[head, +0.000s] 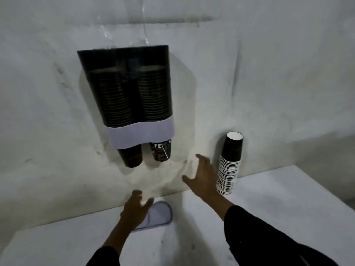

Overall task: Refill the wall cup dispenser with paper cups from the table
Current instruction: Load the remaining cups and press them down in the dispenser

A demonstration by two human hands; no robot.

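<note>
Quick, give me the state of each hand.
Left hand: open, holding nothing, over the white lid.
Right hand: open, holding nothing, beside the cup stack.

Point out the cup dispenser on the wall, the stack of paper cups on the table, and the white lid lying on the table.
cup dispenser (pixel 140 134), head view, on its white front band.
stack of paper cups (pixel 229 166), head view, mid-height on the stack's side.
white lid (pixel 160 214), head view, on its top face right of the left hand.

Black dispenser (pixel 124 83), white band (pixel 141 134)

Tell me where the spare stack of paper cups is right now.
In the head view, the stack of paper cups stands on the table at the right, leaning against the wall, just right of the open right hand.
</note>
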